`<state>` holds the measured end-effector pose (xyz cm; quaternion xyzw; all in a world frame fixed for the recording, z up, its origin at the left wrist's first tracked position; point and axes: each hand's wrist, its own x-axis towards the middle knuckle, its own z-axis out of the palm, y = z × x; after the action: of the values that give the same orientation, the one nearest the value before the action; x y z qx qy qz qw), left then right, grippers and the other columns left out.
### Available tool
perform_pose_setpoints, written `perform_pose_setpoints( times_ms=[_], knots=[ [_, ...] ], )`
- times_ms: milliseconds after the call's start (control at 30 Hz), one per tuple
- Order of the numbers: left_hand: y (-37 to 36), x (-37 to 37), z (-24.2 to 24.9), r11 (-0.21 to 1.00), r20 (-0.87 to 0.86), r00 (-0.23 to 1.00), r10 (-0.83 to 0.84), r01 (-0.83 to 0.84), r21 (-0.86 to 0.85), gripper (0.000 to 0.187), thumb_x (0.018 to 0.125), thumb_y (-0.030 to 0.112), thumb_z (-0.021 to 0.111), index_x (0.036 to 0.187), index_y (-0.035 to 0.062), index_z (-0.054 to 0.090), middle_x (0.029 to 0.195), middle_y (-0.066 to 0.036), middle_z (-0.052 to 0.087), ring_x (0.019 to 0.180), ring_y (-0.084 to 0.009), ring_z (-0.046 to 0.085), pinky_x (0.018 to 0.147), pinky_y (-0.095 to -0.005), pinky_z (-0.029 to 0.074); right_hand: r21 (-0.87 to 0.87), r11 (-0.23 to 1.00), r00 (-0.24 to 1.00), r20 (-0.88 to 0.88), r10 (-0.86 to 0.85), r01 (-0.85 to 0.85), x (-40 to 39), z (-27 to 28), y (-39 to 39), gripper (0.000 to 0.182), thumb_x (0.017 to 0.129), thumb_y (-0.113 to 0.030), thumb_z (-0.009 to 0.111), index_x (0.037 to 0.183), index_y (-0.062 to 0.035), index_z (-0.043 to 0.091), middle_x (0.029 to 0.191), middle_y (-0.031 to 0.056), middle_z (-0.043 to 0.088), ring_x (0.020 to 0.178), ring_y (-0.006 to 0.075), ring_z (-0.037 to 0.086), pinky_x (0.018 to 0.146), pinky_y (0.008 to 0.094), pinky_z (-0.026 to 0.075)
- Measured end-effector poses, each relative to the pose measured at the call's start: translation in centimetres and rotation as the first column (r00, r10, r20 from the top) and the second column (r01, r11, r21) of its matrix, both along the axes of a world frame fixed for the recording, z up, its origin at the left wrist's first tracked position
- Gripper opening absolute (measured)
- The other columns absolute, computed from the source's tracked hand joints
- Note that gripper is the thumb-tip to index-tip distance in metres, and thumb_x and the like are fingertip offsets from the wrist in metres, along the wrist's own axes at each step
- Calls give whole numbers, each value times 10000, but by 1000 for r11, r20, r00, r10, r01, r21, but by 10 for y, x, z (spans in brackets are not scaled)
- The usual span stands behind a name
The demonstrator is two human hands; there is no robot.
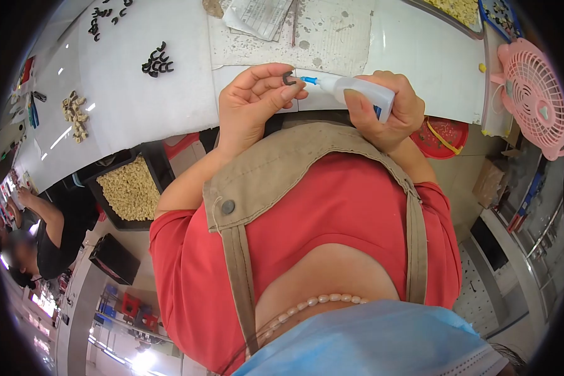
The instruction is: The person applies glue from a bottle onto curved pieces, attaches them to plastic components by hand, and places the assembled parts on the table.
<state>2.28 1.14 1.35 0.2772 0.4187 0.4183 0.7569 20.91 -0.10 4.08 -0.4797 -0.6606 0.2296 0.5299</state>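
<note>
Between the thumb and fingers of my left hand (257, 100) is a small dark C-shaped piece (288, 78), held above the near edge of the white table. My right hand (391, 109) grips a translucent squeeze bottle (363, 94) lying nearly sideways. Its blue nozzle tip (308, 80) points left, right at the dark piece. Left of my hands on the table lies a small heap of similar dark curved pieces (158, 62). More dark pieces (103, 19) are scattered farther back at the left.
A pile of beige pieces (75, 116) lies at the table's left. Below it stands a black crate (94, 188) of pale pieces. Papers (257, 17) rest on a stained sheet (332, 37). A pink fan (536, 100) stands right. Another person (50, 225) sits at far left.
</note>
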Motion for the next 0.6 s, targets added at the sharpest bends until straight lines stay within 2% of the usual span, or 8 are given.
perform_pose_setpoints(
  times_ms=[267,600],
  knots=[
    [-1,-1,1,1000,18,1000,-9,9,-2,260,764,12,626,1010,-21,548,851,-92,638,774,-144,621,645,-207,464,7,1000,997,70,-11,11,-5,1,1,199,636,-74,736,740,-28,573,614,63,601,499,95,566,437,202,437],
    [-1,2,1,1000,16,1000,5,-4,-11,266,755,-2,633,1006,-23,550,845,-92,636,774,-145,622,643,-205,472,-2,1000,1000,9,-13,13,-1,1,0,179,654,-63,721,733,-29,564,614,59,602,499,81,564,435,191,436]
  ],
)
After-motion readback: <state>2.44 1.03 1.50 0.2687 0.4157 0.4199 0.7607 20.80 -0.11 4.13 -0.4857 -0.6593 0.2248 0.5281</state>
